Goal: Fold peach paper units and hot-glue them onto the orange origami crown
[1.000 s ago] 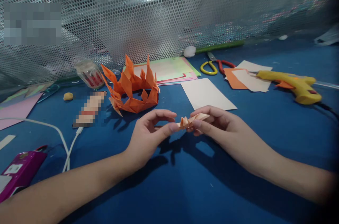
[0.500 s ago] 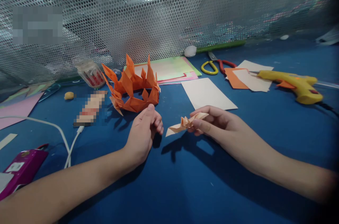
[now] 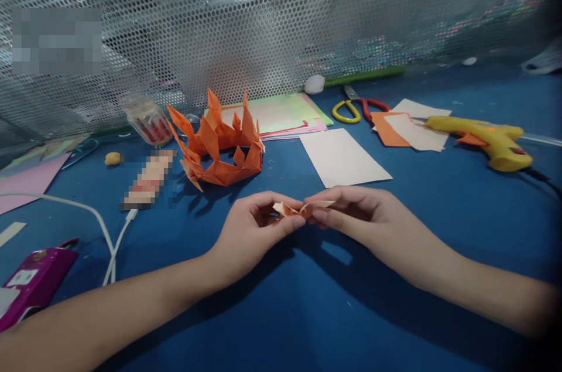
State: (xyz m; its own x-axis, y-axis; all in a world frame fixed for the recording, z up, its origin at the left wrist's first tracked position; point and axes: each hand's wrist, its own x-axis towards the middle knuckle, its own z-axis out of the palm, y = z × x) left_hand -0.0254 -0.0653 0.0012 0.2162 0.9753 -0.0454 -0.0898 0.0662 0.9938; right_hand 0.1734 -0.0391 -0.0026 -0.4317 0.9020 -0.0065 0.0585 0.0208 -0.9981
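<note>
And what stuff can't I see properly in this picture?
In the head view:
Folded paper: its middle and parts of both ends are hidden by the fingers of the left hand and right hand.
Flat thing on the white cable: its top is blurred into squares.
Purple box: cut off by the left edge.
Black cord: lost in the dark right edge.

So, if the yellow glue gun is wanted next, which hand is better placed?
Probably the right hand: it is nearer the glue gun on that side, while the left hand is farther off. Both hold folded paper.
</note>
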